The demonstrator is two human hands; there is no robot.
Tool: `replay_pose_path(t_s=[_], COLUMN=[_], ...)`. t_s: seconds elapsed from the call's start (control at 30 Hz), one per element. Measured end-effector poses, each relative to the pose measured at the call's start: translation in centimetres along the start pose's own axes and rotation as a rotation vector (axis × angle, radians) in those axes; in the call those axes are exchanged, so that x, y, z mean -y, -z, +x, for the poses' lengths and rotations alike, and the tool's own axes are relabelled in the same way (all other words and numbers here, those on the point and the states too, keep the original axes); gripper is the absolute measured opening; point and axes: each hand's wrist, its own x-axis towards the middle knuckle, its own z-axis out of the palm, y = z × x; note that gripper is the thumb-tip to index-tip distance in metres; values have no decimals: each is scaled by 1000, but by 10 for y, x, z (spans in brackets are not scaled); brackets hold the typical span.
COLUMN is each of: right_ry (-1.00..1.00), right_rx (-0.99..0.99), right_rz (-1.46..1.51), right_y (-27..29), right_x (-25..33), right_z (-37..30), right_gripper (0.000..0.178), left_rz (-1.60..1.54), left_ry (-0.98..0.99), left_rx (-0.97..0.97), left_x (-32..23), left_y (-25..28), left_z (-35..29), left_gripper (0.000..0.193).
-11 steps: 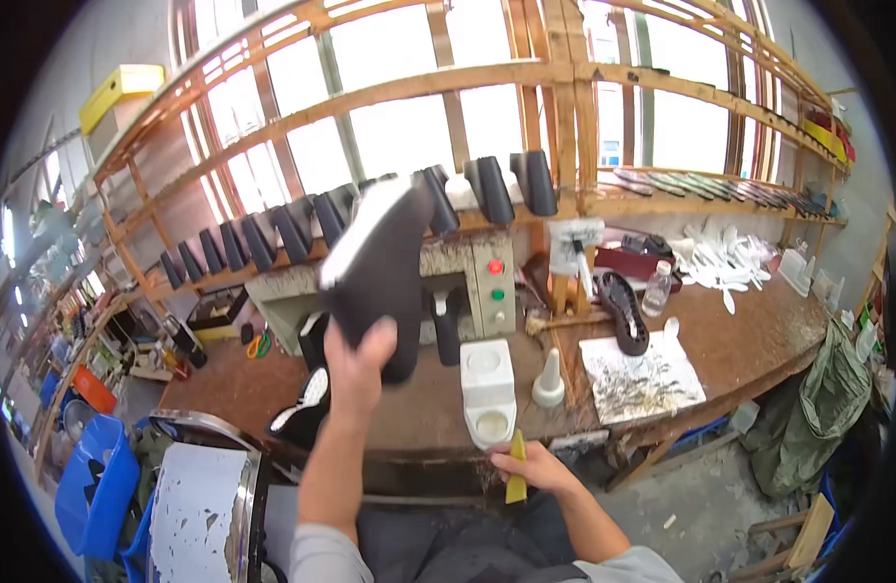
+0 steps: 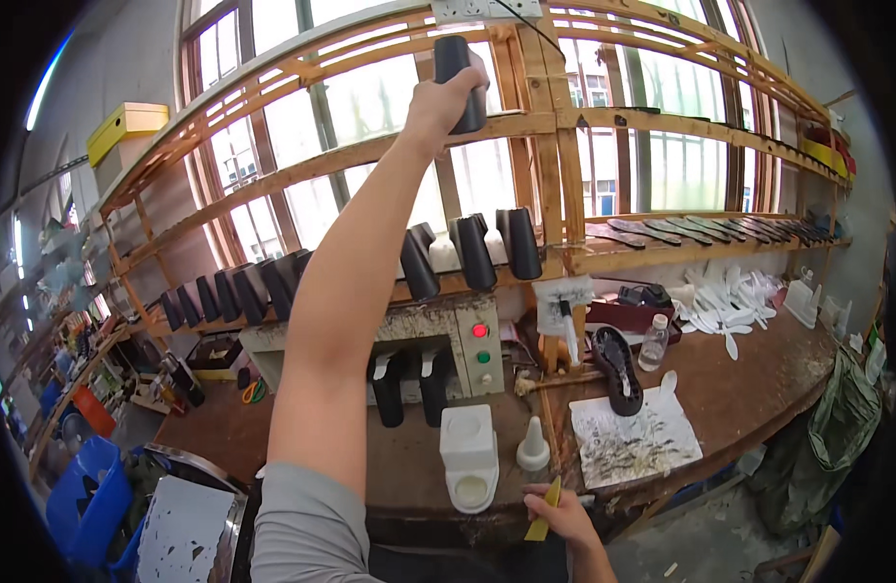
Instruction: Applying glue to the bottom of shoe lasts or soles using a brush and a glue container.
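High up in front of the window, my left hand is wrapped around a black boot upper, held upright beside a wooden shelf rail. Its lower part overlaps the rail; whether it touches is unclear. Low at the bench's front edge, my right hand grips a flat yellow strip between thumb and fingers. Closest to that hand are a white squeeze bottle with a cone-shaped tip and a white plastic container with a round opening. Several similar black uppers stand along the lower shelf.
A machine with coloured buttons holds two black uppers. On the bench's right lie a black shoe sole, stained paper, a clear bottle and white spoons. Blue bins stand at the left.
My left hand has lifted the black boot upper from above the bench to the upper shelf rail. My right hand, still on the yellow strip, appears slightly lower and farther right. The view has shifted upward.
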Motion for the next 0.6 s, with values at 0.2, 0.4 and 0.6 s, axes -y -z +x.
replay_pose_path(t_s=[0.2,0.4,0.6], right_ry=[-18,-11,-11], right_rx=[-158,-244,-222], right_rz=[64,119,131], right_y=[33,47,23], right_x=[8,15,13], right_z=[5,-3,10], right_gripper=[33,34,33], left_rz=[128,185,549], left_ry=[18,55,-442], left_rx=[-51,-19,96], left_x=[28,34,55], left_y=[-75,-108,-14], left_z=[92,99,-11], left_gripper=[67,72,91])
